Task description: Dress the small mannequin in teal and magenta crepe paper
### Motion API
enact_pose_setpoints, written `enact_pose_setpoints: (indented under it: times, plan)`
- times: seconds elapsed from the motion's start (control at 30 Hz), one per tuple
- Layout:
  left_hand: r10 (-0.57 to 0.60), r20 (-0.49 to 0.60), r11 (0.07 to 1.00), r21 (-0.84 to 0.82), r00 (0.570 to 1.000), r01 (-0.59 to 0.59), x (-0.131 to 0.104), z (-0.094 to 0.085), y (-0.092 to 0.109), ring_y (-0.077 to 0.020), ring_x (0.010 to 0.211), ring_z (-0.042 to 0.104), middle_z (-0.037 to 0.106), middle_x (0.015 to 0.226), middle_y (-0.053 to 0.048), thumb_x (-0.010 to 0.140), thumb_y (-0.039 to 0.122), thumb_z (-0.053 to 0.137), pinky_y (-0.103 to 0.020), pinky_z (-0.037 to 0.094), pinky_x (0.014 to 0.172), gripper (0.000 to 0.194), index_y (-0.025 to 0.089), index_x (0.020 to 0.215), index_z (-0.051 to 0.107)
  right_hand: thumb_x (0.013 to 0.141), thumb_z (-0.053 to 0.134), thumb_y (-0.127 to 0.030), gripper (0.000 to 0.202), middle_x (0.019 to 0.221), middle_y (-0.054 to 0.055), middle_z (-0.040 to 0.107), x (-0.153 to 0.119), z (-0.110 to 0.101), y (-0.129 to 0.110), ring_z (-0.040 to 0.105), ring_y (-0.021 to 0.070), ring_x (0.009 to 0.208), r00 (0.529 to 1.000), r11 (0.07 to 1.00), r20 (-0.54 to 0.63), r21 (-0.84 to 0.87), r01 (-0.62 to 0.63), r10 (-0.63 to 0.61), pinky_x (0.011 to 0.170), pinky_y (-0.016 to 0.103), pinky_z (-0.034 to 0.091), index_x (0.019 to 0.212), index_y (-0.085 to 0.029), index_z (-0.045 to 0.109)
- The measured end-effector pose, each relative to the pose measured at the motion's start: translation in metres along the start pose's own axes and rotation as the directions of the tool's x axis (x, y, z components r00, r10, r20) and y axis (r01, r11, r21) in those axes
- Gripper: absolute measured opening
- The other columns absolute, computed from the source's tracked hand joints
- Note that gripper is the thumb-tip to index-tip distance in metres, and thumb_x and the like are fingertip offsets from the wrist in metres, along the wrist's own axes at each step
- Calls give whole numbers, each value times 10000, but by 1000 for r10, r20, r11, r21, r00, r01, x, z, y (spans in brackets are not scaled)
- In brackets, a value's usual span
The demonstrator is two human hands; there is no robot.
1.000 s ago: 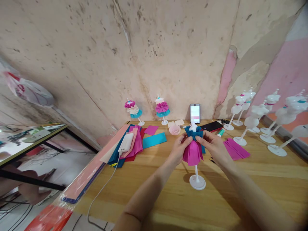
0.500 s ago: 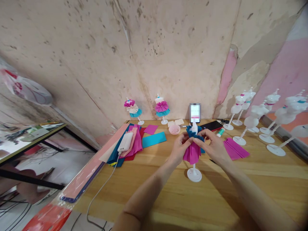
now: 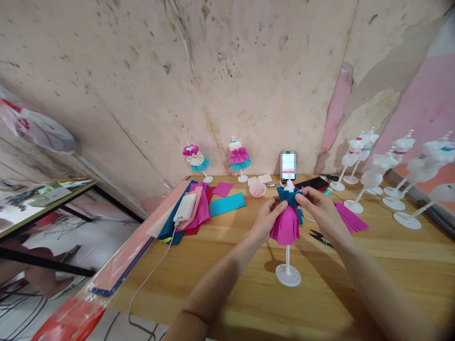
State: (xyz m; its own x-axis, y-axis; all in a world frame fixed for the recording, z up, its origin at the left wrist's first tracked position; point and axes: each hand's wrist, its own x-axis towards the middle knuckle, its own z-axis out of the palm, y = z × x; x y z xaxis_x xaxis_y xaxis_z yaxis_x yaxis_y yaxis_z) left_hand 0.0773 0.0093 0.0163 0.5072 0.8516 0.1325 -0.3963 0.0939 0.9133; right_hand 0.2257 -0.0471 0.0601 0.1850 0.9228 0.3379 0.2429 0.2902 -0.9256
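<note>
Mannequin base (image 3: pixel 287 275) shifted toward the person; left hand (image 3: pixel 268 219) pinched closed on the blue ruffle (image 3: pixel 289 197) above the magenta skirt (image 3: pixel 286 228), right hand (image 3: pixel 317 209) pinched closed on its opposite edge.

Matt, smooth-looking wooden tabletop (image 3: pixel 249 265)

The skirt (image 3: pixel 285 226) is magenta, the gathered top (image 3: pixel 288 196) dark teal.

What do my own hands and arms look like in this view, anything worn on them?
Your left hand and right hand are bare, without gloves. No rings can be made out on the fingers. The forearms show no sleeves, watch or bracelet.
</note>
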Motion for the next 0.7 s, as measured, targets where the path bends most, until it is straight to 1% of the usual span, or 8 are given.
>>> enact_pose_setpoints:
  times: [0.1,0.2,0.27,0.37,0.47,0.57,0.7]
  plan:
    - [-2,-20,999,-34,1000,1,2,-2,1,-161,911,607,674,1055,-59,774,407,712,-282,442,852,381,168,1065,658,804,659,-481,295,710,-19,500,4,-7,2,422,138,653,997,980,83,-199,16,1,587,268,324,805,-202,564]
    - [-1,-14,999,-47,1000,0,3,-2,1,-173,935,613,674,1064,-66,777,404,711,-297,442,880,378,166,1065,656,823,626,-493,303,709,-10,526,5,-9,4,448,151,665,991,957,136,-287,50,-11,610,282,353,770,-201,567]
    - [6,-4,999,-50,1000,-6,3,-2,1,-178,951,616,673,1075,-70,785,395,705,-306,441,898,371,166,1072,654,841,593,-511,315,708,-5,545,4,-8,5,468,160,668,989,957,146,-285,57,-16,608,287,369,772,-204,583]
    - [15,-7,998,-55,1000,-15,3,-2,0,-182,955,618,675,1075,-72,777,393,715,-314,440,910,383,167,1081,657,829,583,-556,346,688,3,571,3,-5,8,504,183,679,990,969,142,-240,54,-20,590,293,386,793,-214,618]
    - [13,-19,999,-52,1000,-14,3,-3,0,-183,943,617,679,1056,-71,763,402,726,-314,442,903,402,165,1080,661,821,579,-579,363,656,4,562,3,-2,10,515,194,675,991,978,133,-200,61,-34,572,294,385,789,-221,628]
    - [15,-23,999,-47,1000,-16,3,-4,-1,-176,932,613,678,1049,-69,766,408,721,-301,446,883,406,165,1086,658,842,562,-565,360,648,-4,531,2,1,10,481,173,640,992,974,123,-220,59,-33,555,283,359,777,-213,611]
    - [34,-29,999,-37,999,-35,4,-5,-2,-162,931,605,670,1039,-59,781,395,709,-284,446,873,376,168,1075,652,859,579,-488,300,658,-23,480,0,6,6,428,144,617,996,957,76,-285,55,-35,559,272,327,758,-207,559]
